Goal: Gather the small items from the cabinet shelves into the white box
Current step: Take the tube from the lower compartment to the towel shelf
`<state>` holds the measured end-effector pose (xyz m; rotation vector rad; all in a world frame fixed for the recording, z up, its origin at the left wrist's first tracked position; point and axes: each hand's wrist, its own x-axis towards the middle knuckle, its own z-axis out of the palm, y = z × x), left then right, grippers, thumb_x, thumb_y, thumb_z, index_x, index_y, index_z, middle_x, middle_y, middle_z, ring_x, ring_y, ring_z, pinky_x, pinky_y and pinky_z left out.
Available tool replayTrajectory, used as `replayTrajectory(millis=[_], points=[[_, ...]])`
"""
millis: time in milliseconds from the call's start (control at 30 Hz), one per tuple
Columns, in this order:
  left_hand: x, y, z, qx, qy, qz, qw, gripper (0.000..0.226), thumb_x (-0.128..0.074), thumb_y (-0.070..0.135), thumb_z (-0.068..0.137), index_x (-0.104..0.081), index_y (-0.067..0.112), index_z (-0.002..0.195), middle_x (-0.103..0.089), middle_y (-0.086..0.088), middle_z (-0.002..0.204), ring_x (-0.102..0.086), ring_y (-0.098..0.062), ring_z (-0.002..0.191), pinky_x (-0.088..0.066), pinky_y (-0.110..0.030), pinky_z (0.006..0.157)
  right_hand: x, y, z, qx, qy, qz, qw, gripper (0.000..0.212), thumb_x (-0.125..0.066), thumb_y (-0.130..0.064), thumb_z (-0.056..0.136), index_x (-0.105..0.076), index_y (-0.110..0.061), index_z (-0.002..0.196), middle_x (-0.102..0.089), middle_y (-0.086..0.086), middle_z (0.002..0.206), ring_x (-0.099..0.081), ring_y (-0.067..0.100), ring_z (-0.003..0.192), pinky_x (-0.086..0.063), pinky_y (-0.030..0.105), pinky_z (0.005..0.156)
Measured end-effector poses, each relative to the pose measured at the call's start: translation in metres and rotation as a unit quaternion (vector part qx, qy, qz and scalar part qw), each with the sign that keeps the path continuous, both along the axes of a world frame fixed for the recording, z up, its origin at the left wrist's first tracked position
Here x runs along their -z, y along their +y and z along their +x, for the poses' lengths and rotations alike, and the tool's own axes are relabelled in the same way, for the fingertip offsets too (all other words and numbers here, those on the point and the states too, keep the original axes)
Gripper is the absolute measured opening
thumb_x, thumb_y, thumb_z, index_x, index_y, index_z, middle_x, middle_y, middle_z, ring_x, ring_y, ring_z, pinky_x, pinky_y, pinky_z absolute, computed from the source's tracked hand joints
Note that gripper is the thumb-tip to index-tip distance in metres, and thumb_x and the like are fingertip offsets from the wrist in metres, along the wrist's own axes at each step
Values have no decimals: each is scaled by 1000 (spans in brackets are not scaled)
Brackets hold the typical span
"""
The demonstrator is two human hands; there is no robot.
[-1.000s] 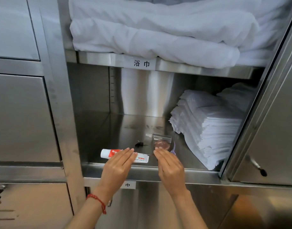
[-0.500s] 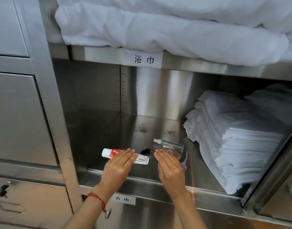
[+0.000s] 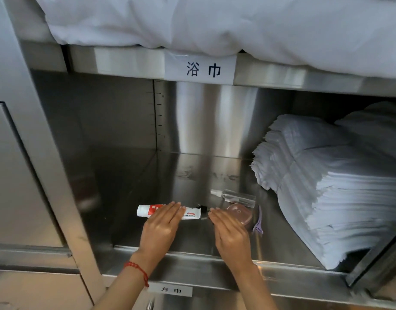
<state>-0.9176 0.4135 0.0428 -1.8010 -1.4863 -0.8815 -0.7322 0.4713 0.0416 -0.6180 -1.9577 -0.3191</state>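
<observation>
Altogether five small items lie near the front of the steel shelf (image 3: 134,175): one tube (image 3: 145,210), one dark clip (image 3: 203,208), one clear spray bottle (image 3: 234,196), one round pinkish case (image 3: 239,214) and one purple hair clip (image 3: 258,222). The tube is white with a red label and lies on its side, cap end to the left; the spray bottle also lies flat, just behind the round case, its nozzle pointing left. The purple clip sits just right of the case, and the dark clip lies between the tube and the case. Two hands reach into the shelf, palms down. The left hand (image 3: 160,229), with a red string bracelet (image 3: 137,270) at the wrist, has straight fingers laid over the middle of the tube. The right hand (image 3: 231,234) is flat too, fingers straight and together, tips at the dark clip and beside the case, gripping nothing. One stack of folded white cloths (image 3: 331,182) fills the shelf's right side, and thick white towels (image 3: 215,23) lie on the shelf above.
</observation>
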Motion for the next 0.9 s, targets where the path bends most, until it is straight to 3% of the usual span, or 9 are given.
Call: replayTrajectory(millis=[267,367,433,500,567,633,733,800,900], points=[[15,38,-13,-2,-24,-4,1000,50,-85,-13,46,-75,2,93,-72,-15,96,-71,-29,85,-58,-42,75,12,13,-10,14,-20,-7,1000,38,-39,6,82,-75,0,90,-73,10,96,-70,22,90,-58,36,76],[23,52,-14,3,-22,1,1000,28,-64,-6,70,-75,3,94,-72,-15,97,-71,-29,85,-57,-41,75,12,18,-10,21,-40,-7,999,38,-39,6,80,-75,0,89,-73,10,96,-70,22,90,-58,36,76],[26,61,-16,2,-19,-6,1000,32,-49,0,75,-75,3,93,-72,-15,97,-71,-28,85,-57,-40,75,12,22,-11,24,-50,-9,998,40,-37,5,82,-75,0,89,-73,9,96,-71,21,90,-58,35,74],[28,67,-18,-1,-17,-11,1000,29,-60,-5,71,-75,3,94,-72,-15,97,-71,-29,85,-57,-40,74,14,25,-13,26,-56,-9,998,41,-35,4,85,-76,-1,89,-73,9,96,-71,21,90,-58,35,74],[29,74,-20,-6,-32,-27,999,41,-79,-11,56,-75,2,94,-72,-16,97,-71,-29,86,-57,-42,75,16,29,-15,26,-55,-9,998,46,-31,2,91,-76,-2,89,-73,8,96,-70,20,91,-58,34,74],[31,81,-22,-7,-39,-39,998,49,-84,-11,49,-75,2,94,-72,-16,97,-71,-30,87,-56,-42,76,18,33,-18,24,-54,-9,998,49,-27,0,94,-76,-2,89,-73,8,97,-70,20,91,-58,33,75],[34,90,-22,1,-29,-35,999,29,-62,-6,70,-75,3,94,-72,-16,97,-71,-29,86,-56,-40,76,24,39,-22,27,-49,-11,998,42,-35,4,88,-76,-4,89,-73,6,97,-70,20,92,-57,30,78],[34,96,-22,0,-27,-44,999,36,-45,0,74,-75,3,93,-72,-15,97,-71,-28,86,-57,-39,75,28,42,-25,27,-46,-20,998,43,-35,4,88,-77,-5,88,-73,5,97,-70,19,93,-53,27,83],[35,104,-22,-5,-22,-44,999,35,-46,-1,72,-75,3,91,-72,-16,95,-71,-28,84,-57,-40,72,32,46,-30,28,-55,-40,997,38,-42,4,77,-77,-7,88,-73,3,98,-70,17,93,-48,24,84]])
